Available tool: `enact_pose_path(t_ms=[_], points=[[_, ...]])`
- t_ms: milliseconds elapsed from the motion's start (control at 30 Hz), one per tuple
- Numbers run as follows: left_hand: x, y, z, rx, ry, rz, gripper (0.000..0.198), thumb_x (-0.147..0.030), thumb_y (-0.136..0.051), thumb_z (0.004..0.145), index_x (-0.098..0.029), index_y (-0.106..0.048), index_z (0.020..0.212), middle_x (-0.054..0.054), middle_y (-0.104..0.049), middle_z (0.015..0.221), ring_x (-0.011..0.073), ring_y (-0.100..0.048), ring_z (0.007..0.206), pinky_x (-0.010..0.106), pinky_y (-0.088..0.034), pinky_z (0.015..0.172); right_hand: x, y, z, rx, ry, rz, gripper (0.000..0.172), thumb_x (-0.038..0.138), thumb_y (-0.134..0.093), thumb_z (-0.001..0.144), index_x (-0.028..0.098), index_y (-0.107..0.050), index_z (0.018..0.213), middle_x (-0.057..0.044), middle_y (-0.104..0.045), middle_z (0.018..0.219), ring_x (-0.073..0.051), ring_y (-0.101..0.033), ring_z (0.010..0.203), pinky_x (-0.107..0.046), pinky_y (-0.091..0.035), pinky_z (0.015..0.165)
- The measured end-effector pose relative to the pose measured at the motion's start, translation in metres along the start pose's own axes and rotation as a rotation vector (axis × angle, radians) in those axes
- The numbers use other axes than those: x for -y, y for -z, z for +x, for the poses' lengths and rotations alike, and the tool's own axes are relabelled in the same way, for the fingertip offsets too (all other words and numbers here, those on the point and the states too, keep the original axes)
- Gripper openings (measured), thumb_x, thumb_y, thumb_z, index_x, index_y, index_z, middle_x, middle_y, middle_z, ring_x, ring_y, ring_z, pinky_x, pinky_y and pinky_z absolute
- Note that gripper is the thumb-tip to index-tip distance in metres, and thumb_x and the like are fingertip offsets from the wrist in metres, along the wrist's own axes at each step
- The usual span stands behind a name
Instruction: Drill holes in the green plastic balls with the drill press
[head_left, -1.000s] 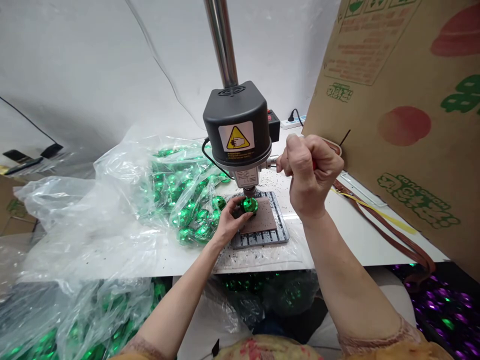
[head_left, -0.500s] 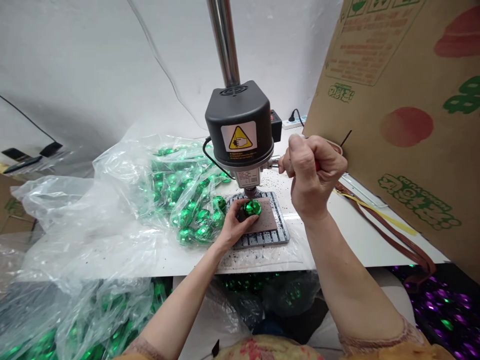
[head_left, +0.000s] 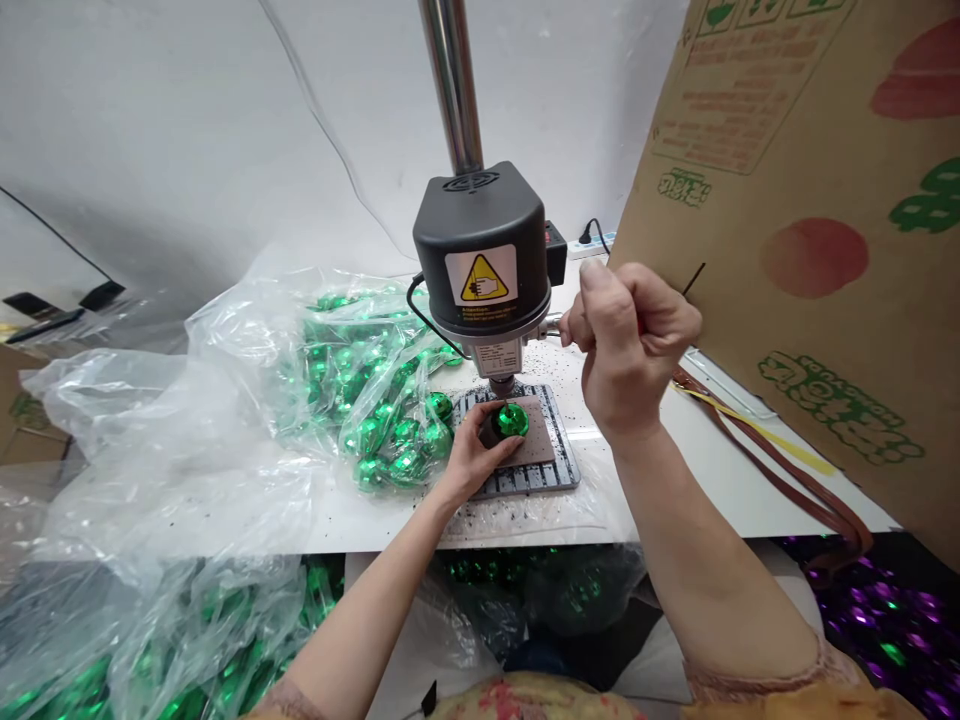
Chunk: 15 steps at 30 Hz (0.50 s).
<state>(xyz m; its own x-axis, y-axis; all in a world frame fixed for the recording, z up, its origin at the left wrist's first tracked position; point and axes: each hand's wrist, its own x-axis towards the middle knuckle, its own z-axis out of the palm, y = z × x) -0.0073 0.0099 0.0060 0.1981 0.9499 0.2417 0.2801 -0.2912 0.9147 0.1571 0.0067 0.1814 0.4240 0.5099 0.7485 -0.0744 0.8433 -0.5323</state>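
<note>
A small bench drill [head_left: 481,270] with a black motor cap stands on a steel column at the middle of the white table. My left hand [head_left: 471,452] pinches a shiny green faceted gem [head_left: 513,418] on the brown pad [head_left: 537,443] of the drill's ribbed base, right under the chuck. My right hand [head_left: 628,342] is a fist wrapped round the drill's feed lever, whose red grip barely shows.
A clear plastic bag [head_left: 352,380] of green gems lies left of the drill. More bags of gems [head_left: 195,640] hang below the table edge. A tall cardboard box [head_left: 810,230] stands close on the right, with a brown strap [head_left: 780,470] beside it. Purple gems [head_left: 892,620] lie lower right.
My left hand has turned the green gem slightly on the pad under the chuck. My right fist has stayed on the lever, rising only a little.
</note>
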Motion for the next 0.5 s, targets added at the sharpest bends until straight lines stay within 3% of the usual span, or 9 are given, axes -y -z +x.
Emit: enact_pose_path(t_ms=[200, 500], points=[[0.002, -0.001, -0.002, 0.011, 0.016, -0.071, 0.054, -0.034, -0.081, 0.076, -0.020, -0.058, 0.122, 0.010, -0.066, 0.118, 0.0245, -0.063, 0.109, 0.041, -0.050, 0.100, -0.007, 0.003, -0.014, -0.025, 0.134, 0.013, 0.046, 0.018, -0.059, 0.090, 0.018, -0.032, 0.053, 0.007, -0.027, 0.050, -0.005, -0.037, 0.046, -0.028, -0.028, 0.047], [0.002, -0.001, -0.003, -0.001, -0.010, -0.043, 0.054, -0.036, -0.082, 0.076, -0.021, -0.059, 0.122, 0.009, -0.065, 0.119, 0.0251, -0.061, 0.113, 0.040, -0.047, 0.102, -0.013, 0.004, -0.017, -0.057, 0.190, -0.003, 0.049, 0.022, -0.061, 0.088, 0.019, -0.026, 0.053, 0.007, -0.021, 0.049, -0.005, -0.026, 0.042, -0.028, -0.028, 0.043]])
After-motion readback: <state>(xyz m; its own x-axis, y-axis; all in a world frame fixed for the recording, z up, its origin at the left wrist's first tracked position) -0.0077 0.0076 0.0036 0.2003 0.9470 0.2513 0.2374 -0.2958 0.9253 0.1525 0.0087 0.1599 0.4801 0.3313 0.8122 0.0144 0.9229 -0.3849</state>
